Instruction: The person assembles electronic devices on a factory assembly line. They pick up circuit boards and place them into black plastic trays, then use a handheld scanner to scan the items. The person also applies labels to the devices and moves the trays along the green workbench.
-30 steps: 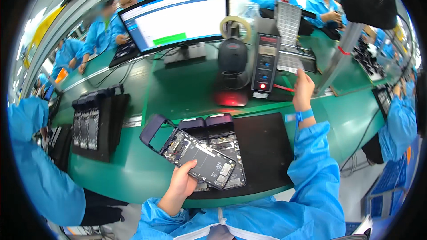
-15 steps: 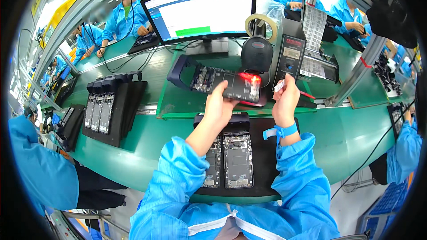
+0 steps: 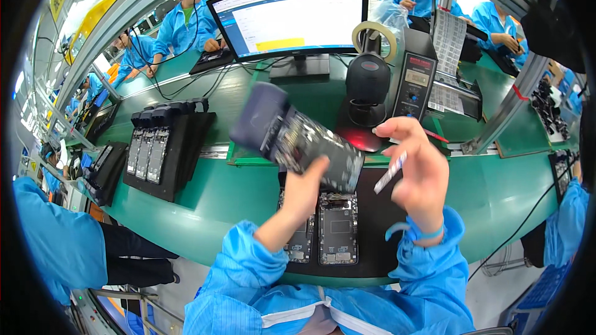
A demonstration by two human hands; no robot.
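My left hand (image 3: 297, 203) grips an opened phone-like device (image 3: 326, 155) with bare circuit boards and a dark block at its upper end; motion blurs it. It is tilted above a black mat (image 3: 375, 236). To its right, my raised right hand (image 3: 425, 174) pinches a small white strip (image 3: 390, 172), its index finger stretched out. A blue band circles that wrist. Under my left hand, two similar opened devices lie on the mat; the right one (image 3: 338, 236) shows most, and my left hand and forearm partly cover the other (image 3: 300, 239).
Beyond my hands stand a black scanner (image 3: 367, 80) with a tape roll (image 3: 391, 43), a box with dials (image 3: 414, 80), a label reel strip (image 3: 448, 37) and a monitor (image 3: 292, 15). A stack of device trays (image 3: 162, 149) sits left. Co-workers in blue surround the bench.
The device has come away from the scanner's red light, moving nearer and tilting. My right hand has moved right and nearer with the strip. The monitor's green bar is now yellow.
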